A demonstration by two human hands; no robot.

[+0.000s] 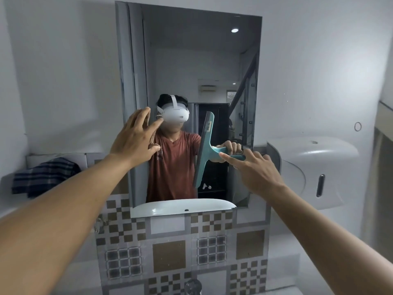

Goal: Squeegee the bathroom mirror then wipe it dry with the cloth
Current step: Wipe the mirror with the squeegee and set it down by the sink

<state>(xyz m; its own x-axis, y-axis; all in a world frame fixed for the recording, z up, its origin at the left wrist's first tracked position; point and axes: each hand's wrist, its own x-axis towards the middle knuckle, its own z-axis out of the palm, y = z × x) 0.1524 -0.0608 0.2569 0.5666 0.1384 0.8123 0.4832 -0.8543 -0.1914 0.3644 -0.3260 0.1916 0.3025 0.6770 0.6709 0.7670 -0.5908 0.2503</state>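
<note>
Teal plastic fills our right grip: the fingers are curled round the handle of the squeegee, with the forefinger laid along it. Just left of that grip, the blade stands nearly upright against the mirror. Our left grip is spread apart near the glass and holds nothing. Well left of it and lower, the striped cloth lies bunched on a ledge. We judge the squeegeeing underway, though we cannot tell how much glass is cleared. The dry wipe is all left to do.
</note>
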